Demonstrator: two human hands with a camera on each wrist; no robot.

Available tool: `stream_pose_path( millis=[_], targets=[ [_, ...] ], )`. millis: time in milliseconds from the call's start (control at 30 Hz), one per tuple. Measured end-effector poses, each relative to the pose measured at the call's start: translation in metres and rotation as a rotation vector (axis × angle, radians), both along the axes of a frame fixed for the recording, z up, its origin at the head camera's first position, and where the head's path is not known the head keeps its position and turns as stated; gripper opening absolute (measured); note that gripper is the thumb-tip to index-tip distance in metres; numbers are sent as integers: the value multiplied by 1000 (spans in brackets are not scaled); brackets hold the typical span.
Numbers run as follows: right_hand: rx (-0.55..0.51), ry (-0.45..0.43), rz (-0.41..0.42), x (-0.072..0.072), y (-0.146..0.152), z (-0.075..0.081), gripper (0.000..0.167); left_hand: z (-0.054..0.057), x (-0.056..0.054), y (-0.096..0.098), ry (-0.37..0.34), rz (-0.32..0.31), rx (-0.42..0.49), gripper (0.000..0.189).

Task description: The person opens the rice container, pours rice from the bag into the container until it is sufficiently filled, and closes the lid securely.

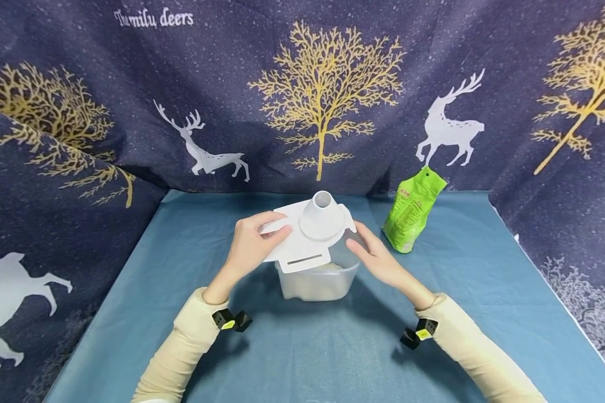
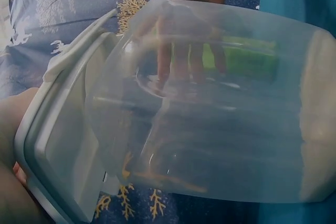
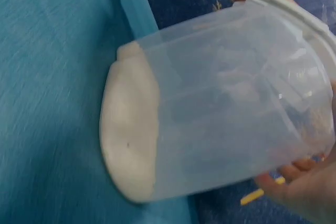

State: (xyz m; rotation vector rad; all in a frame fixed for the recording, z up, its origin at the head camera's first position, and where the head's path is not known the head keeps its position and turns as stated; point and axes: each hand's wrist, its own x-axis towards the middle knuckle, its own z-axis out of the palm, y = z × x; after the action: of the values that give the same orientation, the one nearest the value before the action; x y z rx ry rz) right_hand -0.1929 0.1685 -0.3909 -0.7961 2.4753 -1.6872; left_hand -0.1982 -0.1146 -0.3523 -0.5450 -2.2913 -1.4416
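My left hand (image 1: 252, 242) pinches the handle side of a white plastic lid (image 1: 296, 246), thumb on top. A round cone-shaped spout (image 1: 322, 218) stands up from the lid, and a narrow slot lies near its front edge. Tilted over a clear plastic container (image 1: 315, 285), the lid leaves a gap on the right side. My right hand (image 1: 380, 262) holds the container at its upper right; through the clear wall its fingers (image 2: 181, 59) show against the far side. A pale layer (image 3: 128, 124) fills the bottom of the container, which stands on the table.
A green upright pouch (image 1: 414, 210) with a hang hole stands behind and right of my right hand. Blue cloth (image 1: 302, 347) covers the table. A dark curtain (image 1: 222, 73) printed with trees and deer hangs along the back and sides.
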Motion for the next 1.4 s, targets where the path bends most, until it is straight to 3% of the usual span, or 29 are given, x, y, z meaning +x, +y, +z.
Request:
stream_pose_path(
  millis=[233,600,1133,1400],
  targets=[
    [61,42,-91,0,-7,3,42,-1,-4,-7,-46,65,33,18],
    [43,32,-66,-2,-8,-1,43,-10,-12,-19,-53,141,69,16],
    [24,20,-58,-2,-8,0,43,-17,-19,-34,-133,392,148,18],
    [20,13,-50,0,-8,1,44,-24,-23,-41,-195,456,128,21]
  ],
)
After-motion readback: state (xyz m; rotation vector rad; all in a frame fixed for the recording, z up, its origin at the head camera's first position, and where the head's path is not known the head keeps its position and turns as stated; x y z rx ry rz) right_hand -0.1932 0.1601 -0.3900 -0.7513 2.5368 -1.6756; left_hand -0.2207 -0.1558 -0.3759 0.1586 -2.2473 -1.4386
